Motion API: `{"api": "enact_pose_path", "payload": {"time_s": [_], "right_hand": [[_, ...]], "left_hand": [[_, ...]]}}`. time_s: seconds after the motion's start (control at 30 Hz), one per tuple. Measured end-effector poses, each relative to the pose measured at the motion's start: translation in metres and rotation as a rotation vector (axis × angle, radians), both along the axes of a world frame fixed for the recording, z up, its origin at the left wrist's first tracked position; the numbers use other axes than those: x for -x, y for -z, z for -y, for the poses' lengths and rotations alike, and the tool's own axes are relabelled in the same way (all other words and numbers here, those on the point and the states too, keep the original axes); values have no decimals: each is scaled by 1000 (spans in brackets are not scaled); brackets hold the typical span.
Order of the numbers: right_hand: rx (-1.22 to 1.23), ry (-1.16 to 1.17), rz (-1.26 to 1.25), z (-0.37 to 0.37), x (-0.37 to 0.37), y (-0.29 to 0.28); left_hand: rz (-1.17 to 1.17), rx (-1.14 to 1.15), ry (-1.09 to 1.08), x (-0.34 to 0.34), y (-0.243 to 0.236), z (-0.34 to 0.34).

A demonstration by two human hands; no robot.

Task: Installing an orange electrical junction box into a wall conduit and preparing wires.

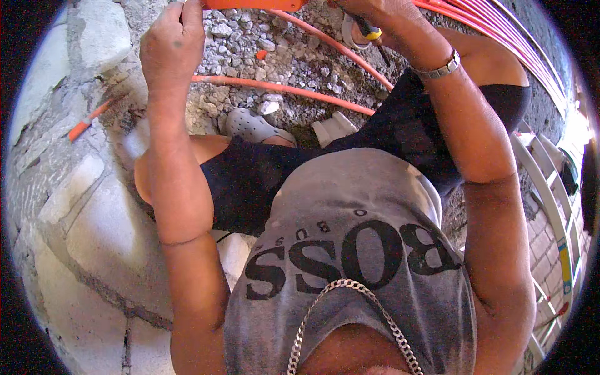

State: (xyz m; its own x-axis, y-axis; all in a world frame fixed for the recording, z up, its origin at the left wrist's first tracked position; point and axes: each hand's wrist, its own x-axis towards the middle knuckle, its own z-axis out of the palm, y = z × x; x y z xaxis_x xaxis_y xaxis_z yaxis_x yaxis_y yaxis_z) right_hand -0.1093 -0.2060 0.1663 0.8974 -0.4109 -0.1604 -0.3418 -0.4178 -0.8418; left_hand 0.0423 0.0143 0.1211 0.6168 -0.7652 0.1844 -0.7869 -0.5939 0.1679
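One orange piece, likely light, stiff and best gripped at its ends, sits between the left hand, fingers pinching one end, and the right hand, fingers seemingly curled round a yellow-banded tool

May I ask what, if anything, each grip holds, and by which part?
Left grip: an orange piece, by its left end; right grip: apparently a screwdriver, by its handle.
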Motion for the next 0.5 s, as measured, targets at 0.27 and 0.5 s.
{"api": "enact_pose_path", "payload": {"time_s": [0.27, 0.5], "right_hand": [[27, 48, -86, -6, -4, -8], [-37, 28, -83, -5, 0, -9]], "left_hand": [[-356, 212, -138, 16, -2, 6], [-159, 176, -184, 4, -4, 3]]}}
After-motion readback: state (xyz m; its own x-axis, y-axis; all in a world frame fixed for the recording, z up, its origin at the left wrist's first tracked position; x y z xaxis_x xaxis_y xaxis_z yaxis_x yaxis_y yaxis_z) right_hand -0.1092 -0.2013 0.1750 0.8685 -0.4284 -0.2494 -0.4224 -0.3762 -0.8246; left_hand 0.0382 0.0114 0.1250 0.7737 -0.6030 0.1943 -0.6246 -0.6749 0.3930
